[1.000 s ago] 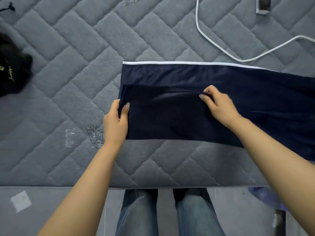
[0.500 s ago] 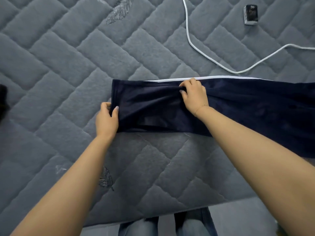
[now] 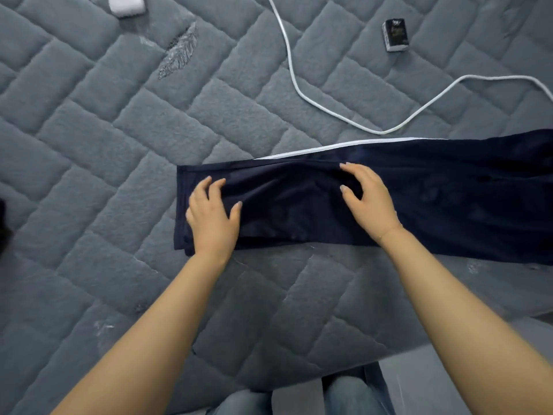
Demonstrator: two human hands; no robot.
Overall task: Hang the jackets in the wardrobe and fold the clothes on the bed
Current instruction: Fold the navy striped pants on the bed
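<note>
**Flat palms settle a fresh fold in the navy garment**

Neither hand has a grip on anything: the left hand (image 3: 213, 218) and the right hand (image 3: 369, 199) both lie released, palms down and fingers spread, on top of the navy garment (image 3: 449, 202). That posture suits pressing rather than lifting; flat palms spread pressure over slippery cloth and push out trapped air, so the doubled layer is likely to stay put once the hands leave it.

The left hand rests near the garment's left end, where several stacked edges show, probably to keep those layers aligned at the crease. The right hand lies further along, just short of a soft ridge of wrinkles between the two hands, which it seems placed to smooth.

The garment lies as a long band across the bed (image 3: 104, 145), its folded end near the middle of the view and its remainder running out of frame to the right. A white stripe (image 3: 344, 146) runs along its far edge, a handy line for judging whether the fold is square. It sits close to the bed's near edge, within easy reach of the standing person.

Beyond it, well apart, a white cable (image 3: 294, 85) loops over the quilting, with a small dark box (image 3: 395, 34) and a white object (image 3: 127, 6) farther back. The length still unfolded suggests more folds remain.
</note>
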